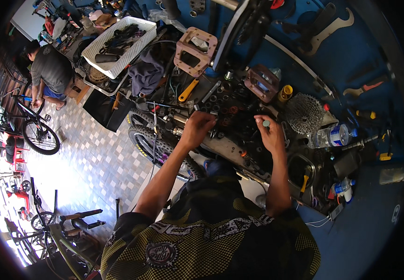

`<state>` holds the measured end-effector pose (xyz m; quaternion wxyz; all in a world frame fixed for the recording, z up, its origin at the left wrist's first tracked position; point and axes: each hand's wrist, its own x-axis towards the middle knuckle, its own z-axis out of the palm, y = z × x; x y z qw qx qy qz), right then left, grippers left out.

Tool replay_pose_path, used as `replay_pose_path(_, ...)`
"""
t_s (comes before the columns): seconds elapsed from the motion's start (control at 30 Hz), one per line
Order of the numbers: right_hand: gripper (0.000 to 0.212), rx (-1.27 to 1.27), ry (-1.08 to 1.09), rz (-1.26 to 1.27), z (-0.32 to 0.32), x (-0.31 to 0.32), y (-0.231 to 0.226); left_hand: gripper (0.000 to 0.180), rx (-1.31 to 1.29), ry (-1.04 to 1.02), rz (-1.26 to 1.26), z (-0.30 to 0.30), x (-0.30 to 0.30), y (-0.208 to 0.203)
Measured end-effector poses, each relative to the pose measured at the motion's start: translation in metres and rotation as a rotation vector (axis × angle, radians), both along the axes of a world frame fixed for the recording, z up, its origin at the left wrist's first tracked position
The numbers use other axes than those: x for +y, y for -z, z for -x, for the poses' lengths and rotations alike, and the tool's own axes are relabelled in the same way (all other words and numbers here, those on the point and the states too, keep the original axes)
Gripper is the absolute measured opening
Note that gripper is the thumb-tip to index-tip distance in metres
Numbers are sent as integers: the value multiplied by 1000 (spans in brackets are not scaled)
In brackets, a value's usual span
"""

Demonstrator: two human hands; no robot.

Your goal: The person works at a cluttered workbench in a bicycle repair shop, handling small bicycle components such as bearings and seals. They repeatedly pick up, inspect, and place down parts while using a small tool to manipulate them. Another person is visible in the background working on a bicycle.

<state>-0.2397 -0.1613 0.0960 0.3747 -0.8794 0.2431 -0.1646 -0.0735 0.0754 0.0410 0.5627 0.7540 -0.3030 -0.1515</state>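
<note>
Over the front part of a cluttered workbench (220, 147), the right hand (271, 133) pinches a small pale-green object (266, 123) near its thumb, the other fingers folded in. The left hand (198, 128) is curled narrow, fingertips bunched; I cannot tell whether it grips anything. Loose rings and small dark parts lie between the two. A yellow-handled tool (189, 90) lies beyond the left hand, a sprocket cassette (304, 113) beyond the right, with a clear bottle (330, 136) beside it.

Pale piece (266, 123) in right grip (273, 136)
</note>
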Motion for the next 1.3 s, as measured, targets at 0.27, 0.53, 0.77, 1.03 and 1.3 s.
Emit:
replay_pose_path(0.27, 28, 45, 6, -56, 24, 9, -4, 23, -473, 137, -344, -26, -111, 27)
replay_pose_path(0.53, 29, 23, 133, -158, 48, -5, 11, 31, -498, 180, -470, -44, -138, 50)
replay_pose_path(0.77, 38, -92, 216, -167, 34, -13, 1, 22, -664, 111, -622, -108, -98, 78)
replay_pose_path(1.03, 39, -249, 200, -293, 33, -13, -10, 18, -831, 243, -784, -102, -103, 57)
replay_pose_path(1.3, 38, -184, 250, -226, 41, -6, -10, 17, -493, 95, -573, -107, -94, 54)
